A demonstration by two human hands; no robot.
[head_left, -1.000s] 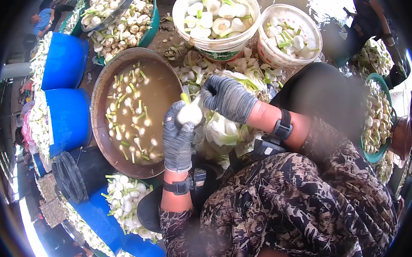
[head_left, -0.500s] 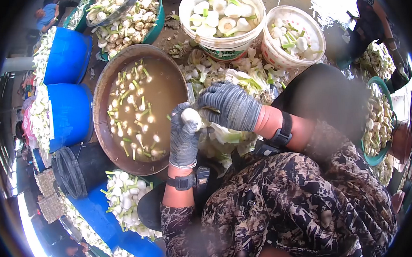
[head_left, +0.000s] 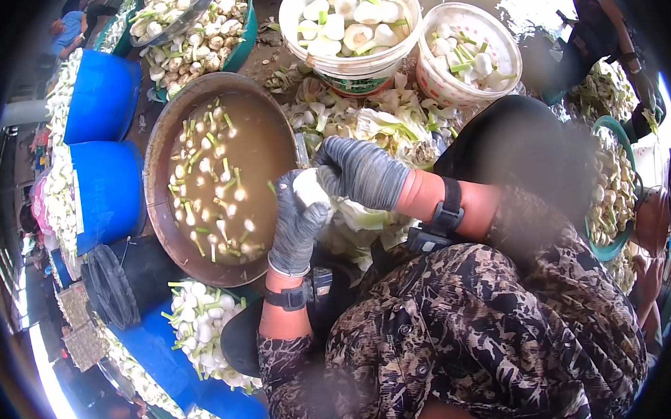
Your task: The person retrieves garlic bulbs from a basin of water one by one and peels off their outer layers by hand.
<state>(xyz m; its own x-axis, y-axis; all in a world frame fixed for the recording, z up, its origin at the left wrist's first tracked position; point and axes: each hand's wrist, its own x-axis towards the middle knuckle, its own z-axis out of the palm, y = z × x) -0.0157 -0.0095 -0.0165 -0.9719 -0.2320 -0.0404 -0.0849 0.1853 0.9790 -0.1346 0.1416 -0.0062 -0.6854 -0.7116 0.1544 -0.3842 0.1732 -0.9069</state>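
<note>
My left hand (head_left: 295, 230), in a grey glove, grips a white garlic bulb (head_left: 309, 187) with thumb and fingers wrapped round it. On the bulb's right side is my gloved right hand (head_left: 365, 172), its fingers curled in against the bulb. Whatever lies inside those right fingers is hidden. Left of both hands stands a wide brown basin (head_left: 155, 195) of murky water, with many small garlic bulbs with green stems floating in it. Beneath and beyond the hands lies a heap of peeled garlic skins and leaves (head_left: 392, 128).
Two white buckets, a larger one (head_left: 344, 65) and a smaller one (head_left: 443, 92), hold trimmed bulbs ahead. Blue barrels (head_left: 102, 96) and a black bucket (head_left: 133, 282) line the left. More garlic (head_left: 206, 327) lies near my left knee. A person (head_left: 605, 33) is at the right.
The fingers of my right hand have curled in tighter beside the bulb. More of the bulb's white surface shows in my left hand. The whole view has shifted slightly.
</note>
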